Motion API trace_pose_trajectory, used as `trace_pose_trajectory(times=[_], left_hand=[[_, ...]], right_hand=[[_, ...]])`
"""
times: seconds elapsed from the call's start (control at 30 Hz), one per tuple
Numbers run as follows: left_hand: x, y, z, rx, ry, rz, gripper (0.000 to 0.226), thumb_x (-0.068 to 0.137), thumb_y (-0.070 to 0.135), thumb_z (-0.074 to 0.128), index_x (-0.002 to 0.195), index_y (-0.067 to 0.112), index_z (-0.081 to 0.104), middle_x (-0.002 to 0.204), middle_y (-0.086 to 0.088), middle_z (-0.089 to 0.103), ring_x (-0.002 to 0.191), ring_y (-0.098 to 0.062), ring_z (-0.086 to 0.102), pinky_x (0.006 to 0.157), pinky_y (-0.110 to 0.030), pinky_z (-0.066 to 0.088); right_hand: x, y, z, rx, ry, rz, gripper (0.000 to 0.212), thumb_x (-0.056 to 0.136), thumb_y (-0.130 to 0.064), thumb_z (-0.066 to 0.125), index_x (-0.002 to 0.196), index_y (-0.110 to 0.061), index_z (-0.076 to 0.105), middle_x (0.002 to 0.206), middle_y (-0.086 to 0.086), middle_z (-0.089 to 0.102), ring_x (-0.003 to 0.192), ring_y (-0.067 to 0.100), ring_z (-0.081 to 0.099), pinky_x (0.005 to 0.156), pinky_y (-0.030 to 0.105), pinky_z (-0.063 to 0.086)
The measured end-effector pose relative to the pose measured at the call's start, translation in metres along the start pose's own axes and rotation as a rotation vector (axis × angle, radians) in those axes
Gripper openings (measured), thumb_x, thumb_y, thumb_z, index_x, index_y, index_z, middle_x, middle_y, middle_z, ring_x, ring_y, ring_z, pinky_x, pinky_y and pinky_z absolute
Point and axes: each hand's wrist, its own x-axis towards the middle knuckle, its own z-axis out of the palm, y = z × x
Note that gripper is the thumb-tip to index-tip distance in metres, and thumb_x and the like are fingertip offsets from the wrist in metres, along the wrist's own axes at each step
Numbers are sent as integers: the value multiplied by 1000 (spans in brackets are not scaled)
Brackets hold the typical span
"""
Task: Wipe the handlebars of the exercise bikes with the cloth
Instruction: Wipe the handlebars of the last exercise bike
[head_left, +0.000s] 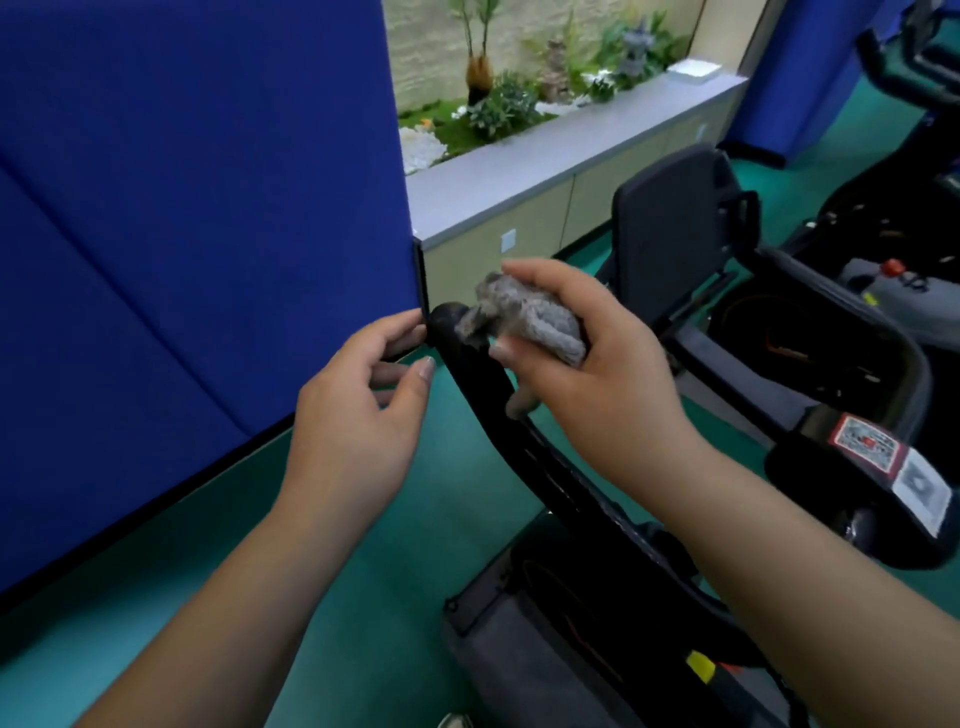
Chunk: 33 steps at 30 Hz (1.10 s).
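A black curved handlebar (480, 384) of an exercise bike rises from the lower right to a rounded end at the middle of the head view. My right hand (587, 374) grips a crumpled grey cloth (524, 319), whose front edge lies against the handlebar's top end. My left hand (358, 410) hovers just left of the handlebar with fingers loosely curled and holds nothing; its fingertips are close to the bar's end, and I cannot tell whether they touch it.
A tall blue partition (197, 234) stands close on the left. The bike's black console (675, 228) and frame (852, 364) fill the right side, with another bike (883, 62) behind. A grey-topped counter (561, 150) with plants runs along the back. The floor (208, 530) is green.
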Motion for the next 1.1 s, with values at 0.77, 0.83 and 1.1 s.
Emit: trace_pose_trajectory(times=[0.77, 0.83, 1.1], left_hand=[[-1, 10, -14, 52, -49, -29, 37, 91, 20, 58, 125, 35, 59, 93, 14, 62, 66, -12, 54, 53, -12, 43], [1, 9, -13, 54, -37, -21, 36, 91, 20, 58, 123, 34, 60, 93, 15, 62, 69, -9, 56, 53, -9, 41], [7, 14, -14, 74, -62, 42, 33, 83, 24, 66, 111, 42, 61, 100, 25, 63, 90, 4, 60, 81, -15, 48]], right_hand=[[-21, 42, 12, -297, -2, -334, 34, 73, 0, 76, 106, -10, 73, 120, 4, 60, 106, 7, 59, 94, 14, 45], [-30, 43, 5, -347, -18, -304, 35, 71, 0, 75, 104, -12, 74, 116, 1, 63, 102, 7, 61, 93, 15, 46], [3, 9, 18, -351, -31, -259, 53, 72, -1, 76, 121, -14, 64, 127, 4, 61, 118, 6, 51, 101, 13, 40]])
